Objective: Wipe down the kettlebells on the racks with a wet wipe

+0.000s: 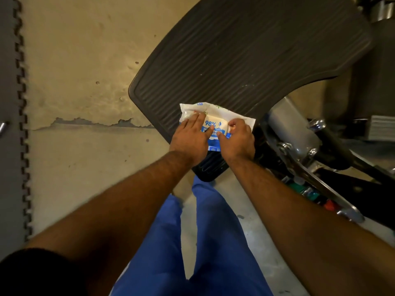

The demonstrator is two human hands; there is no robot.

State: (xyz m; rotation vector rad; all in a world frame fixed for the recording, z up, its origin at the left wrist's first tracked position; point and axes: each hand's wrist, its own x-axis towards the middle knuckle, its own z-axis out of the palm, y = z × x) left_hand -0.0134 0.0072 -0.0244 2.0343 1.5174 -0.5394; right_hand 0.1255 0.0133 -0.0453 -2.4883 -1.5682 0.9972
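A white and blue pack of wet wipes point(215, 116) lies on a dark ribbed footplate point(245, 54) of a gym machine. My left hand point(192, 137) presses flat on the pack's left half with straight fingers. My right hand point(238, 138) is on the pack's right half, its fingers curled and pinching at the pack's top near the seal. No kettlebell or rack is in view.
Chrome and black machine parts point(303, 144) stand close on the right. Bare worn concrete floor point(81, 82) spreads to the left, bordered by a grey interlocking mat point(10, 124). My blue trouser legs point(205, 242) are below the hands.
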